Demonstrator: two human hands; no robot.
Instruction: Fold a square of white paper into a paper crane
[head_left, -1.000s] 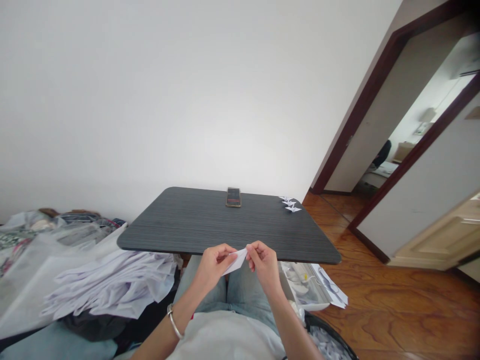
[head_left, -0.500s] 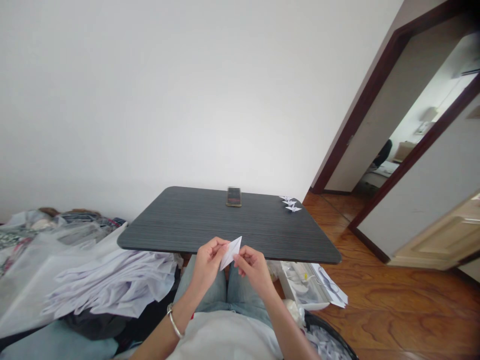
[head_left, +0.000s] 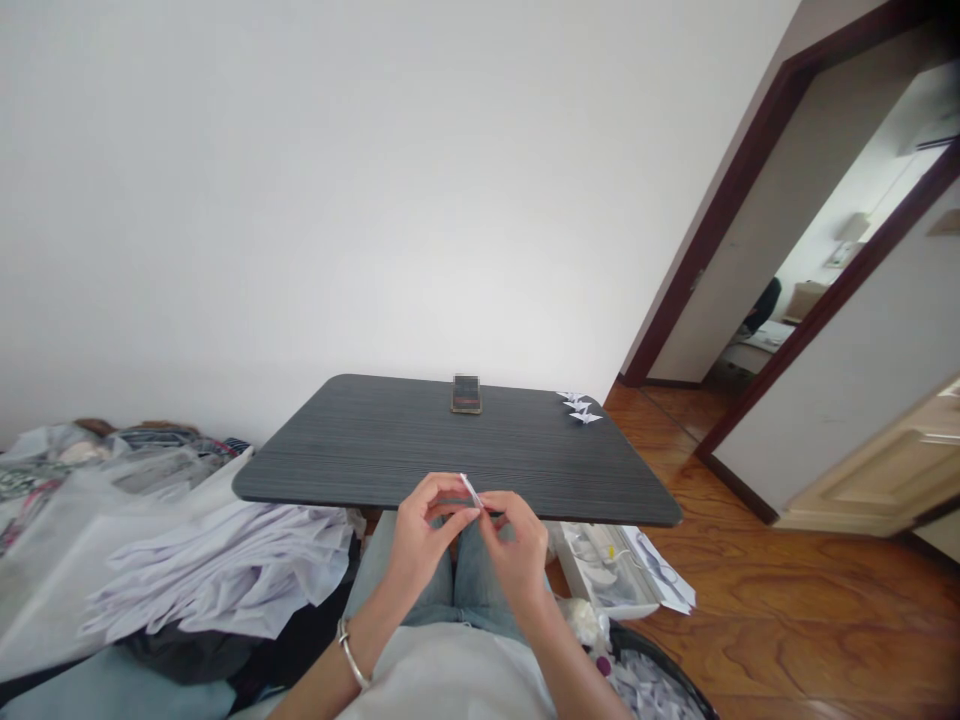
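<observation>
Wall [head_left: 375, 200] behind table [head_left: 390, 440]. On table: phone [head_left: 466, 394], far side, middle; paper birds [head_left: 583, 410], far right corner. Left: cloth heap [head_left: 161, 437]. Below right: box [head_left: 630, 611]. Near edge: paper [head_left: 471, 489], between left hand [head_left: 420, 530] and right hand [head_left: 519, 545].

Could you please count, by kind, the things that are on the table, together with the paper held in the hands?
Paper figures: 3
Device: 1
Held paper: 1
Total: 5

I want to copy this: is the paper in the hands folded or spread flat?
Folded: the white paper shows as a narrow strip between the left hand and right hand; its layers cannot be counted.
</observation>
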